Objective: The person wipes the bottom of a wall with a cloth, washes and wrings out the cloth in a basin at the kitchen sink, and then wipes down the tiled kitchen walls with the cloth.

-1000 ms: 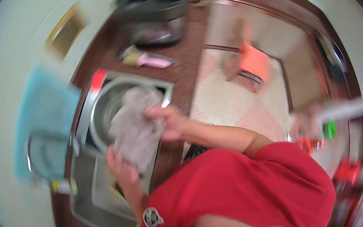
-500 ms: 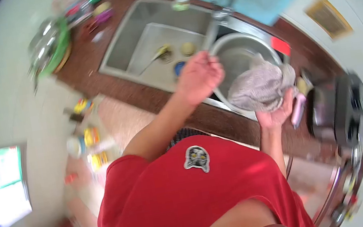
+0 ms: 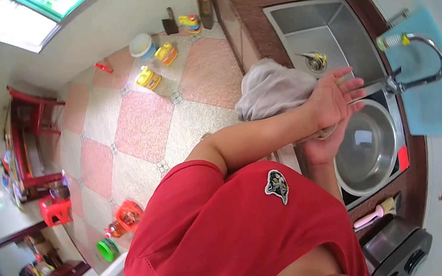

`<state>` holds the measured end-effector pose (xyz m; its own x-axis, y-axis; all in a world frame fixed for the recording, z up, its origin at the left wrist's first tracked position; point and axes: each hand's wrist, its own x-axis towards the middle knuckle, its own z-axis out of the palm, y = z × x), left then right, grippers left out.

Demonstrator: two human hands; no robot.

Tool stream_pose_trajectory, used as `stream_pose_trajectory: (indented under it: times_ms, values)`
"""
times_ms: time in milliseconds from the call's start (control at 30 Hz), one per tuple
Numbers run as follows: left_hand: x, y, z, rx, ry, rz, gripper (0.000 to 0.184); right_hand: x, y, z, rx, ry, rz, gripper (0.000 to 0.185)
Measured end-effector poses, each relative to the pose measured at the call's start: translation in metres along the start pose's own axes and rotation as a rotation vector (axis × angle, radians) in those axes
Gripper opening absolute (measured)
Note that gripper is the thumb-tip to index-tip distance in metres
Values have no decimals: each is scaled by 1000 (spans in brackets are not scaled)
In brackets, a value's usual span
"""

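Observation:
A wet-looking grey cloth (image 3: 274,89) hangs bunched at the counter's front edge, partly behind my left forearm. My right hand (image 3: 325,147) is closed on its lower end, with some fingers hidden beneath my left hand. My left hand (image 3: 335,98) crosses above the right one, palm showing and fingers spread apart, with the cloth behind its wrist. Just right of both hands is a round metal basin (image 3: 369,143) with some water in it. Beyond them lies the steel sink (image 3: 323,17), with a yellow-tipped utensil (image 3: 315,56) by its drain.
A curved faucet (image 3: 432,47) stands behind the sink by a blue mat (image 3: 434,98). A pink-handled brush (image 3: 377,212) and a dark appliance (image 3: 401,251) lie nearer me. Yellow bottles (image 3: 148,78) and a bucket (image 3: 143,45) stand on the tiled floor (image 3: 143,121).
The view has turned left, bringing more floor into sight. The cloth has moved from over the basin to the counter's front edge. My left hand has come across to the right hand.

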<state>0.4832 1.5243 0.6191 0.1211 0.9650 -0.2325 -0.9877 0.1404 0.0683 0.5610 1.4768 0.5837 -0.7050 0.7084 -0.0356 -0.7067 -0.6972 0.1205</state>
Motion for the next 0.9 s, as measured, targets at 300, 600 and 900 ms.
stream_pose_trajectory:
  times_ms: [300, 600, 900]
  values:
    - [-58, 148, -91, 722, 4, 742, 14, 43, 132, -37, -781, 255, 364, 47]
    - [-235, 303, -168, 1567, 254, 469, 38, 104, 248, -38, -1443, 95, 630, 27]
    - [-380, 394, -204, 1535, 79, 404, 57, 182, 366, -61, -1894, -684, 1023, 15]
